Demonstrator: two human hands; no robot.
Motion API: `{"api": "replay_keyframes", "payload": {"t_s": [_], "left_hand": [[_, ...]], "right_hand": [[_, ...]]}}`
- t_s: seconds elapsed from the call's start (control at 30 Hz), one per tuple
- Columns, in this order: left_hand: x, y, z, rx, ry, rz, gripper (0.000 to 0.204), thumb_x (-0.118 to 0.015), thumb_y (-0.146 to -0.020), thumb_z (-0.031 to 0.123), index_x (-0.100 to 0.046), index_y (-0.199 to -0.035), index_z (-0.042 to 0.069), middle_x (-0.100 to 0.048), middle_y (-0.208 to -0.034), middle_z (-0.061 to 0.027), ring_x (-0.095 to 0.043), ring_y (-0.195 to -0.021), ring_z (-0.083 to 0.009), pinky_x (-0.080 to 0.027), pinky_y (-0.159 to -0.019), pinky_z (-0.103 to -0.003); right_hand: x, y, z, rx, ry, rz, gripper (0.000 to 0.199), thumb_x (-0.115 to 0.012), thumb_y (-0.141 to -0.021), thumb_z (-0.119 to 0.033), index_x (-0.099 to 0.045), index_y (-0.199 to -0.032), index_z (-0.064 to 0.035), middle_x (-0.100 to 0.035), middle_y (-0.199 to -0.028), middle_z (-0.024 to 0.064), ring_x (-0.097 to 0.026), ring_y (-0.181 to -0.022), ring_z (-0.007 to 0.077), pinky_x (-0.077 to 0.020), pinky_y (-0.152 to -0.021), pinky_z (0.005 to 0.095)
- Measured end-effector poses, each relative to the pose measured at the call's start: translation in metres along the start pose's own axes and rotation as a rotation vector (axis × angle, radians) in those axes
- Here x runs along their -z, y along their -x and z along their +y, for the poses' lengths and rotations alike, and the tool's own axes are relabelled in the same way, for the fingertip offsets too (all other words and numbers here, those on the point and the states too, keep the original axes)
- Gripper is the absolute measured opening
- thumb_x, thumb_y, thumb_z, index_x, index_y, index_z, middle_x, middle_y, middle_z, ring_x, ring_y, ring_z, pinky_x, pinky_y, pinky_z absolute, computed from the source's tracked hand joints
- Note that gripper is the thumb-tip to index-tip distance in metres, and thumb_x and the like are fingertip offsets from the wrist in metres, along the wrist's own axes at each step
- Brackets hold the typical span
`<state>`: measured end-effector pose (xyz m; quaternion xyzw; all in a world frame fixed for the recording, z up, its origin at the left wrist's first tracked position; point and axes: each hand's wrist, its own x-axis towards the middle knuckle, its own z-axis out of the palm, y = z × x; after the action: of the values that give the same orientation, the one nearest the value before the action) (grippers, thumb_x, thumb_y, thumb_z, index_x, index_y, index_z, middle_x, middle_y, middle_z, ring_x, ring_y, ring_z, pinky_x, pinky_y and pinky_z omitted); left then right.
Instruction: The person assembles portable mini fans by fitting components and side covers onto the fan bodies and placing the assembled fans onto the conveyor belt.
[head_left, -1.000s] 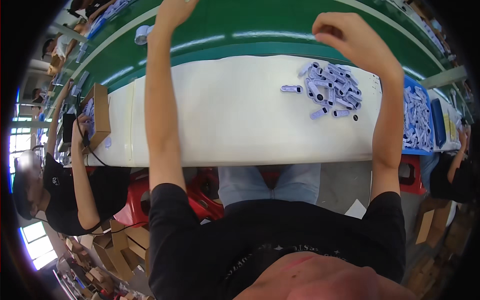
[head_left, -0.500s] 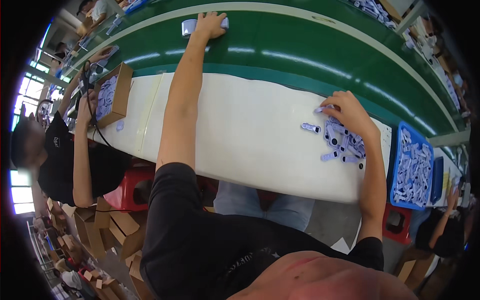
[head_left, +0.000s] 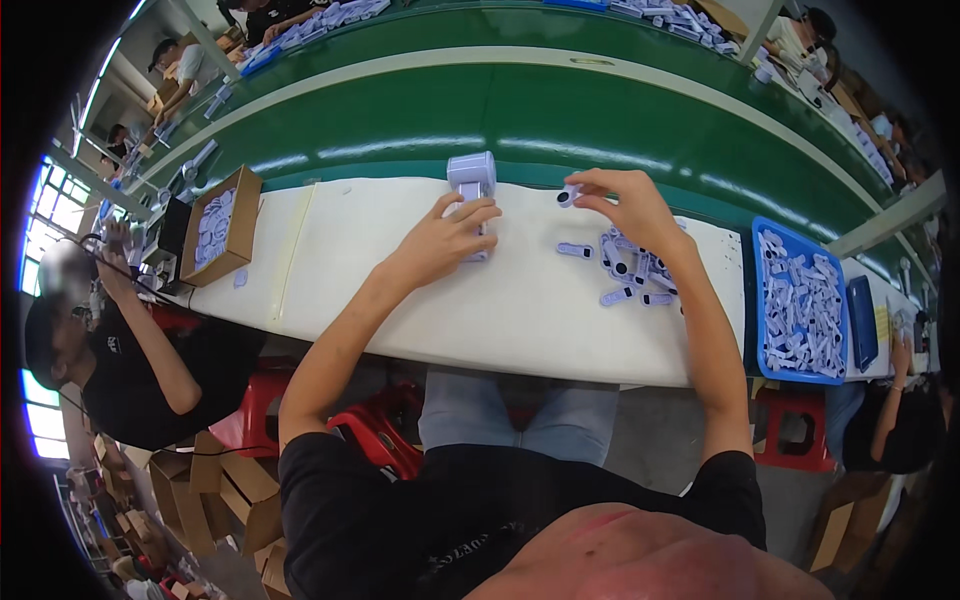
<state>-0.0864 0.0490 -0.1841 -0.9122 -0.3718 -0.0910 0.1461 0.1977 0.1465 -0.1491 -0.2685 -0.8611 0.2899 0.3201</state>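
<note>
Lavender round-headed device [head_left: 472,174] was gripped by left hand [head_left: 445,240] at bench [head_left: 520,320], long axis pointing outward; small piece [head_left: 568,195], apart rightward, was pinched by right hand [head_left: 640,210].

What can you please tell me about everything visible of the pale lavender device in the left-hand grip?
The pale lavender device has a wide, rounded head and a narrower handle, smooth and plastic-looking. Its head points toward the green surface, at the far edge of the white table. The left-hand grip lies across the handle, hiding part; whether the device touches the table is unclear.
</note>
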Motion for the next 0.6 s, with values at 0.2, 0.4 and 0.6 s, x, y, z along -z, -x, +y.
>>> {"api": "replay_keyframes", "payload": {"t_s": [0.2, 0.4, 0.6], "left_hand": [[0.024, -0.006, 0.006, 0.776, 0.522, 0.134, 0.032, -0.062, -0.081, 0.01, -0.058, -0.113, 0.008, -0.061, -0.114, -0.012, -0.059, -0.107, -0.0291, -0.044, -0.093, -0.038], [0.023, -0.036, 0.004, 1.052, 0.281, -0.377, 0.038, -0.066, -0.085, 0.022, -0.056, -0.114, 0.0, -0.064, -0.102, -0.0168, -0.065, -0.085, -0.027, -0.051, -0.075, -0.037], [0.01, -0.082, -0.004, 0.844, 1.744, 0.312, 0.04, -0.058, -0.09, 0.037, -0.05, -0.107, 0.002, -0.062, -0.094, -0.012, -0.064, -0.073, -0.0215, -0.054, -0.06, -0.035]], "right_hand": [[0.002, -0.005, -0.005, -0.115, -0.093, 0.01, 0.019, -0.07, -0.084, -0.008, -0.064, -0.1, -0.0007, -0.067, -0.098, 0.0109, -0.066, -0.08, 0.0152, -0.0513, -0.069, 0.0249], [-0.011, -0.007, -0.006, -0.159, -0.398, 0.214, 0.019, -0.064, -0.088, -0.005, -0.056, -0.105, 0.0013, -0.065, -0.1, 0.0102, -0.065, -0.088, 0.0172, -0.0518, -0.075, 0.0248], [-0.013, -0.003, 0.006, -0.144, -0.428, 0.32, 0.023, -0.063, -0.089, -0.004, -0.054, -0.109, 0.0026, -0.064, -0.102, 0.0094, -0.063, -0.092, 0.0158, -0.0511, -0.08, 0.0254]]}}
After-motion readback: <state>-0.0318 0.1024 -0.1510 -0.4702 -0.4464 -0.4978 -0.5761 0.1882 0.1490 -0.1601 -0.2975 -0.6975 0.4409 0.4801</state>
